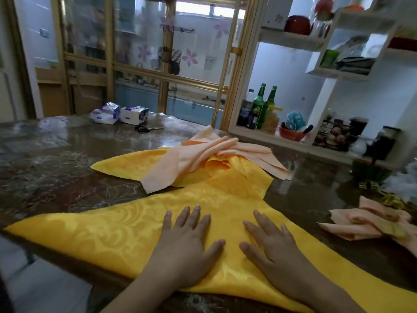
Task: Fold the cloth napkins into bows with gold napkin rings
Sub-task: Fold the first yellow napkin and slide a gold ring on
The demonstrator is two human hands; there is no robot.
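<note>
A large yellow patterned napkin (108,236) lies spread flat at the table's near edge. My left hand (187,242) and my right hand (270,245) press flat on its middle, side by side, fingers straight and spread. Behind it more yellow cloth (140,164) lies rumpled, with peach napkins (203,154) heaped loosely on top. At the right edge a peach napkin folded into a bow (365,224) lies on the table, cinched by a gold band that is blurred. Gold-coloured pieces (392,201) lie just beyond it, too blurred to identify.
The patterned glossy table (56,168) holds two tissue packs (119,114) and black scissors (146,128) at the back. White shelves (300,141) with green bottles (264,105), jars and a red bowl stand at the right. A glass partition with gold frames rises behind.
</note>
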